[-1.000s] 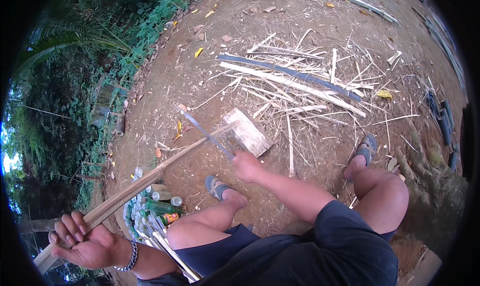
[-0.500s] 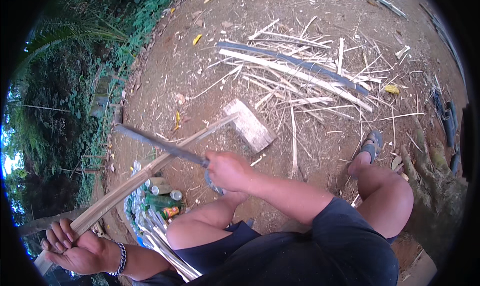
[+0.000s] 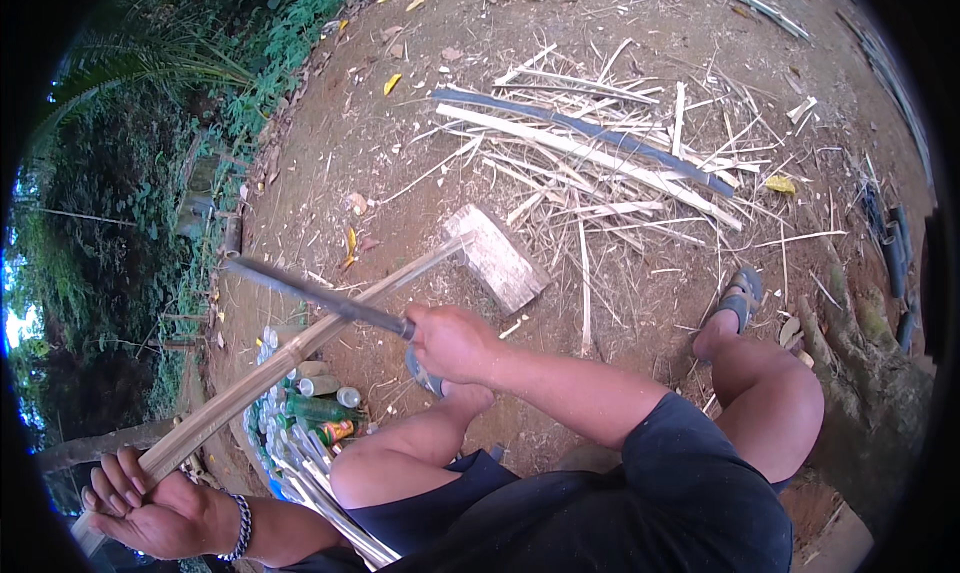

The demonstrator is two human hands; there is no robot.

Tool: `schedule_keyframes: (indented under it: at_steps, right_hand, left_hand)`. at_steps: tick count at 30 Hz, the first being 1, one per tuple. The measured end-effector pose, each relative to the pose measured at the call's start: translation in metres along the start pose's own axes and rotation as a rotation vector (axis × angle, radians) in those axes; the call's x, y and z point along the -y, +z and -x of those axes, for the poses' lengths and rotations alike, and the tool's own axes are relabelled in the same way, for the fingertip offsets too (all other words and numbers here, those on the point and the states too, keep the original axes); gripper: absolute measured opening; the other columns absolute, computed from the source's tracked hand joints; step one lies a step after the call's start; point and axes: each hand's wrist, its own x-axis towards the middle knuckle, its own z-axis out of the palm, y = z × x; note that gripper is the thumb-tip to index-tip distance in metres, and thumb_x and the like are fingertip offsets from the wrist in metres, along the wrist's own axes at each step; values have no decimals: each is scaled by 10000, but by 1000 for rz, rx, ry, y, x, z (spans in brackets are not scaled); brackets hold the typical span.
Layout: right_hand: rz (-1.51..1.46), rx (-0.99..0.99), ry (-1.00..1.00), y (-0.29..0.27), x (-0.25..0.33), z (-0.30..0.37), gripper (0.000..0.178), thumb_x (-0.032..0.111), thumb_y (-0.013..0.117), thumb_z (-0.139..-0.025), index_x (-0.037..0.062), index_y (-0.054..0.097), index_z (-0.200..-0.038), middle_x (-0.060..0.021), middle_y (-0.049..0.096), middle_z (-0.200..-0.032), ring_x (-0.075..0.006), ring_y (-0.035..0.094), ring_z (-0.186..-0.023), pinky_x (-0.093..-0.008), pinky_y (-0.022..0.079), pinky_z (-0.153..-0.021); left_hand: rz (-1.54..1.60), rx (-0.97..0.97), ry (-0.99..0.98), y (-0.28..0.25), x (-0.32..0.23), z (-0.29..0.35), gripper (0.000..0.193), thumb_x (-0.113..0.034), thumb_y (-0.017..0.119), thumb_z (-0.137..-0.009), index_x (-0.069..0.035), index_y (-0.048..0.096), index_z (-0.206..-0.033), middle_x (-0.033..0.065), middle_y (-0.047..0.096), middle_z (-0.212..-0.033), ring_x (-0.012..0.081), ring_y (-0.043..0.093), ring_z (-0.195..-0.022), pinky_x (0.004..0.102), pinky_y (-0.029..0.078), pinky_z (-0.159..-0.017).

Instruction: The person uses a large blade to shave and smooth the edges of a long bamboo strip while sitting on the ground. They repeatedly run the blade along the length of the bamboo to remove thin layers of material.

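Note:
At the lower left my left hand (image 3: 160, 508) is wrapped round the near end of a long bamboo strip (image 3: 265, 373). The strip slants up to the right, its far tip resting on a pale wooden block (image 3: 497, 260) on the ground. My right hand (image 3: 450, 345), closed, grips a long dark blade, a machete (image 3: 310, 291), by the handle; the hand hides most of that handle. The blade points to the upper left and crosses over the strip about midway along. Whether its edge touches the strip I cannot tell.
Beyond the block lies a heap of split bamboo strips and shavings (image 3: 590, 153). Plastic bottles (image 3: 315, 398) and a bundle of pale strips (image 3: 320, 483) are by my left leg. Tree roots (image 3: 850, 343) rise at the right. Green plants (image 3: 150, 153) border the left.
The machete's tip has shifted slightly down and left over the bamboo strip. Both hands keep their grip, and the strip stays on the block.

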Motion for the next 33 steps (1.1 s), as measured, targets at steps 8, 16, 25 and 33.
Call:
schedule_keyframes:
  at_steps: [8,16,25,33]
  right_hand:
    - [-28,-89,648,20,-190,-10,265,181,503,-902,2,571,-1087,-202,646,-976,-350,636,-920,-450,501,-790]
    - [-54,-14,446,22,-120,2,284,157,568,-818,-1,573,-1054,-240,637,-947,-378,629,-900,-458,497,-801]
    - [4,-184,595,45,-172,6,308,219,546,-830,44,630,-1070,-225,644,-1013,-367,626,-964,-440,487,-845]
    - [-41,-22,665,32,-161,14,312,188,604,-737,-16,641,-970,-234,661,-941,-348,659,-879,-431,523,-762]
  left_hand:
    - [38,52,-37,-6,-4,-10,197,-176,512,-949,-68,442,-799,-5,323,-635,115,313,-565,247,306,-537]
    - [-11,-49,-18,0,8,-16,212,-166,512,-949,-69,437,-776,-4,323,-628,114,309,-556,249,290,-545]
    - [24,44,-46,-8,12,-21,181,-154,479,-964,-51,416,-829,13,327,-679,132,323,-612,268,314,-571]
    - [26,-173,-61,-12,13,-18,165,-122,477,-959,-66,395,-826,8,298,-738,133,323,-683,280,315,-658]
